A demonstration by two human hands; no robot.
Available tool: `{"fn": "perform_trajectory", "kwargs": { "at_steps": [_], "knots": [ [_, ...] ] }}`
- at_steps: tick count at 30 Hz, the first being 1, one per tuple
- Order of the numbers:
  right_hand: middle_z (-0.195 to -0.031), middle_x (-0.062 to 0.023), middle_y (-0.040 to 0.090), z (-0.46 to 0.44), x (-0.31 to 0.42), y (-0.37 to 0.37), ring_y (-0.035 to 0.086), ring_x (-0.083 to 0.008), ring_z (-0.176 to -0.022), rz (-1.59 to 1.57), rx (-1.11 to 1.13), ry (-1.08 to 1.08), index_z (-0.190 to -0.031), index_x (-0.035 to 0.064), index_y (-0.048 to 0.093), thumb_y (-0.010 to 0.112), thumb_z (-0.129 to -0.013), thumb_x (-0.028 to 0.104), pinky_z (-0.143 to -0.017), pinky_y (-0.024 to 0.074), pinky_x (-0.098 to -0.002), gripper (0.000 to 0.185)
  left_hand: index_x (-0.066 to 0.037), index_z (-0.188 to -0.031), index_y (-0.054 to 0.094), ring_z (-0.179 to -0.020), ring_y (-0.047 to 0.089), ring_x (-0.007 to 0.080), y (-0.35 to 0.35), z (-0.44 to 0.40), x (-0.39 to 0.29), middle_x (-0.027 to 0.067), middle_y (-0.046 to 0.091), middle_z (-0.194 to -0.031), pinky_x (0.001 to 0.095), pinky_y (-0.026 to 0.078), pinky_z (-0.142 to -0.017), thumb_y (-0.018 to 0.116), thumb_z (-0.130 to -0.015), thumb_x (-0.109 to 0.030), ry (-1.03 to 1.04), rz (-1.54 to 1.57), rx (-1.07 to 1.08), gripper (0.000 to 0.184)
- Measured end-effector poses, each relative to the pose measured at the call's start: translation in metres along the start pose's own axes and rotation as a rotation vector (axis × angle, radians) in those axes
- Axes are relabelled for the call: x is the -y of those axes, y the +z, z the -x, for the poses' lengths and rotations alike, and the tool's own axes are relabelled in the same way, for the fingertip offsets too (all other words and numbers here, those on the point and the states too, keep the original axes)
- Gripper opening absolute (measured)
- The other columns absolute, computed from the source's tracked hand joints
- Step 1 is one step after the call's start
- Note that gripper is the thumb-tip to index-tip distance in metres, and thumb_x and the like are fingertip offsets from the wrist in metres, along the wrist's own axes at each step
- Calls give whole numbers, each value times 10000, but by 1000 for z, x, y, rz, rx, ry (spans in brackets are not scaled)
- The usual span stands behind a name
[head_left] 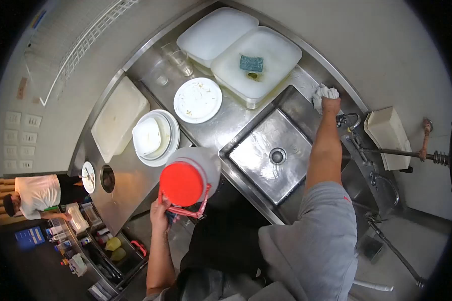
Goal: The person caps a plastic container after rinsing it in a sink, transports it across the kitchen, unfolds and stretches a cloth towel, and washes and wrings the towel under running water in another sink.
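Note:
My left hand point(159, 213) grips the red handle of a whitish plastic jar point(212, 165) with a red lid point(181, 183), held in front of my body by the counter edge. At the far right, my right hand point(331, 104) is closed on a crumpled white cloth point(324, 94), pressed to the steel ledge behind the sink point(266, 165). Left of that hand is a tub of soapy water point(286, 50) with a green sponge point(251, 63) on the suds.
A second sudsy tub point(213, 32), clear glasses point(178, 60) and a dirty white plate point(198, 100) stand on the counter. Stacked dishes point(153, 135) sit beside a cream bin point(118, 118). Faucets point(350, 120) line the sink's right. Another person point(37, 193) works at far left.

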State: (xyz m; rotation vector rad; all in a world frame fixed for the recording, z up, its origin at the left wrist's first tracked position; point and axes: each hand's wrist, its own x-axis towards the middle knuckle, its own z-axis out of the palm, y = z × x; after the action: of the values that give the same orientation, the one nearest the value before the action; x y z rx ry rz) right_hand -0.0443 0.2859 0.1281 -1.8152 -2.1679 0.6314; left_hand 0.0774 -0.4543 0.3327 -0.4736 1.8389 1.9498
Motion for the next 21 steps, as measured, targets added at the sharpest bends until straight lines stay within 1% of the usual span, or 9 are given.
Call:
{"fn": "perform_trajectory", "kwargs": {
  "at_steps": [1, 3, 4, 5, 7, 11, 13, 17, 21],
  "knots": [
    [-1282, -238, 619, 18, 0, -12, 627, -379, -1148, 10, -3, -12, -1315, 5, 486, 819, -680, 391, -985, 505, -438, 814, 34, -1073, 567, -433, 584, 182, -19, 10, 7, 115, 638, -713, 262, 440, -349, 554, -901, -247, -6, 14, -4, 330],
    [-1180, -185, 663, 70, 19, -48, 683, -317, -1018, -596, 29, 19, -1298, -10, 519, 802, -720, 229, -845, 556, -412, 687, 32, -1068, 568, -439, 588, 184, -56, 29, 24, 106, 635, -711, 267, 442, -349, 556, -909, -255, 56, 50, -50, 329],
    [-1120, -148, 685, 75, 13, -37, 692, -265, -956, -1152, 185, -84, -1280, -3, 557, 793, -762, 143, -735, 567, -393, 588, 20, -1043, 572, -436, 586, 188, -73, 40, 34, 101, 629, -702, 266, 437, -347, 565, -913, -266, 71, 93, -92, 315],
    [-1120, -148, 685, 76, 2, -34, 692, -265, -956, -1144, 194, -101, -1280, -3, 557, 793, -762, 143, -735, 567, -393, 588, 20, -1043, 572, -436, 586, 188, -93, 50, 48, 101, 629, -702, 266, 437, -347, 565, -913, -266, 69, 111, -101, 315],
    [-1095, -125, 696, 130, -5, -71, 697, -251, -936, -1323, 588, 128, -1255, 16, 582, 744, -842, 131, -717, 570, -400, 459, 7, -1015, 573, -430, 576, 190, -131, 77, 80, 98, 628, -709, 267, 431, -346, 578, -913, -277, 107, 189, -225, 302],
    [-1155, -117, 682, 262, 4, -114, 697, -275, -970, -1383, 893, -111, -1296, -4, 564, 729, -878, 156, -787, 584, -413, 477, -13, -1007, 589, -456, 581, 185, -202, 147, 129, 101, 638, -749, 265, 414, -350, 571, -916, -268, 85, 237, -363, 272],
    [-1189, -123, 672, 332, 11, -118, 689, -276, -996, -1306, 1107, -166, -1324, -27, 543, 715, -868, 129, -825, 577, -411, 512, -24, -1007, 601, -494, 588, 163, -223, 190, 150, 86, 634, -736, 261, 429, -383, 553, -920, -260, 40, 334, -570, 256],
    [-1199, -124, 665, 545, 65, -132, 675, -269, -1040, -999, 1403, -350, -1331, -15, 542, 671, -873, 98, -870, 564, -404, 489, -59, -909, 639, -496, 570, 115, -303, 272, 228, 40, 622, -689, 250, 410, -406, 518, -936, -228, 63, 203, -564, 210],
    [-1198, -122, 665, 733, 87, -110, 673, -267, -1043, -689, 1761, -551, -1326, -12, 546, 674, -866, 97, -875, 561, -403, 490, -52, -899, 638, -466, 561, 106, -355, 346, 283, 44, 622, -676, 245, 402, -392, 519, -935, -206, 113, 365, -759, 198]
  ]
}}
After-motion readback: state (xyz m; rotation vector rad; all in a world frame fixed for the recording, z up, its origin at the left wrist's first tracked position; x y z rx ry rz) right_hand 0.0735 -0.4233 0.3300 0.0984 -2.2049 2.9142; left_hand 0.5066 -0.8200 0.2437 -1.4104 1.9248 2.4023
